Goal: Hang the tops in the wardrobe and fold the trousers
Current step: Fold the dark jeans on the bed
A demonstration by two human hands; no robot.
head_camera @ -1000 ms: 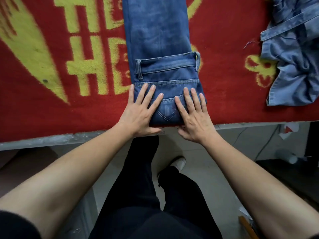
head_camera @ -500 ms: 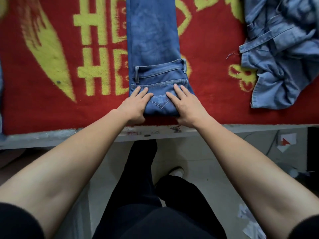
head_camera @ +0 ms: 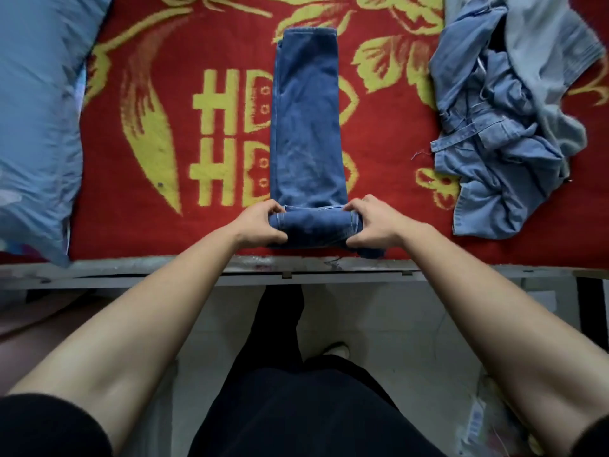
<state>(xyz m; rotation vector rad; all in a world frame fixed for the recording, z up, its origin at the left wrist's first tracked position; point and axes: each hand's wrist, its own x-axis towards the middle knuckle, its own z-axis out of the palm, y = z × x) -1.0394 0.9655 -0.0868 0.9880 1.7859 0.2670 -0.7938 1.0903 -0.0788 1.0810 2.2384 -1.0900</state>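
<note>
Dark blue jeans lie lengthwise on the red and yellow blanket, legs pointing away from me. Their near end is turned over into a thick roll at the blanket's front edge. My left hand grips the roll's left end, fingers curled over the top and thumb below. My right hand grips the right end the same way. A crumpled light blue denim garment lies at the right, apart from the jeans.
A light blue pillow fills the left side of the bed. The bed's grey metal edge runs across below the blanket. My dark trousers and a white shoe stand on the tiled floor below.
Both hands went from lying flat on the waistband to curling round the jeans' near end, which is now turned over into a roll. The view has pulled back, showing the pillow.
</note>
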